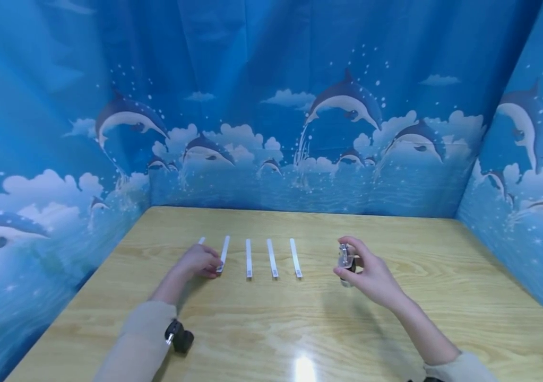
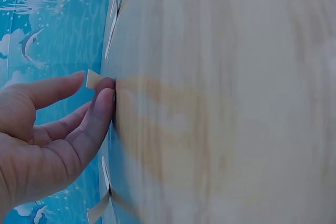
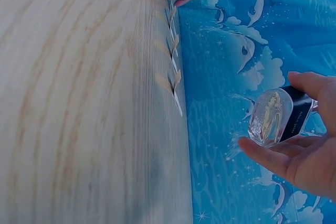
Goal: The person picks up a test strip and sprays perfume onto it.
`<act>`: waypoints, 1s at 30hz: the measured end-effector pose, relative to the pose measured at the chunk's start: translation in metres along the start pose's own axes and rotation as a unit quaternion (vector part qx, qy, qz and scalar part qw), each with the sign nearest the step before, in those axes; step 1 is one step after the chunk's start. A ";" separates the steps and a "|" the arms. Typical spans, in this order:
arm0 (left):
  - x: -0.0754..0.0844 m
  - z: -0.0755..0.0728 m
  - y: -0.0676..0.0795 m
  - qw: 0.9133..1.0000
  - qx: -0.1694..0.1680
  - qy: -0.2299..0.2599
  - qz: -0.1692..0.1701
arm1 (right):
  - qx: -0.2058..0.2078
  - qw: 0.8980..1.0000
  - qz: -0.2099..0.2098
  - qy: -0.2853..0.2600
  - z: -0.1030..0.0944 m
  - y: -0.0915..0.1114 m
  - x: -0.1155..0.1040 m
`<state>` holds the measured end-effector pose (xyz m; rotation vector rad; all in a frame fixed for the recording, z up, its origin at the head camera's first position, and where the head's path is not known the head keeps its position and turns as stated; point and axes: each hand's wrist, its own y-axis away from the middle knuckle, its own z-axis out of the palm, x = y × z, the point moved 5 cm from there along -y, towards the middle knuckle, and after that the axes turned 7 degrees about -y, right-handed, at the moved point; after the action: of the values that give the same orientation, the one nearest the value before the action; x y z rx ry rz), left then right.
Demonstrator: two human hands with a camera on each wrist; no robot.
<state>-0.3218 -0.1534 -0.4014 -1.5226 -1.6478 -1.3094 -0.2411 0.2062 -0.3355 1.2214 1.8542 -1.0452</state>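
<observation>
Several narrow white paper strips lie in a row on the table, their near ends bent up. My left hand (image 1: 200,261) is at the second paper strip (image 1: 225,251) from the left. In the left wrist view its bent end (image 2: 92,79) stands between thumb and fingertips, which pinch it close to the tabletop. My right hand (image 1: 371,273) grips a small clear glass bottle (image 3: 270,117) with a black label band, likely a perfume bottle, held above the table. Thumb and fingers are curled round its sides. A metallic top (image 1: 345,254) shows in the head view.
Three more strips, among them the rightmost strip (image 1: 295,257), lie between the hands. The leftmost strip (image 1: 201,240) is mostly hidden behind the left hand. A wooden table (image 1: 261,329) spans the view. Blue dolphin-print curtains (image 1: 252,116) enclose its back and sides.
</observation>
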 end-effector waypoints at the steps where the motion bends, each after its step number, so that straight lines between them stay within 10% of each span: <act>1: 0.000 0.000 0.000 1.000 0.003 -0.003 -0.001 | 0.000 1.000 0.000 -0.001 0.000 0.000 0.000; 30: -0.003 -0.003 0.000 0.999 0.041 -0.016 0.000 | 0.001 1.000 0.008 0.004 0.000 0.000 0.007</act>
<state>-0.3223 -0.1577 -0.4030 -1.5011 -1.7004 -1.2092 -0.2432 0.2089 -0.3418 1.2414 1.8474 -1.0344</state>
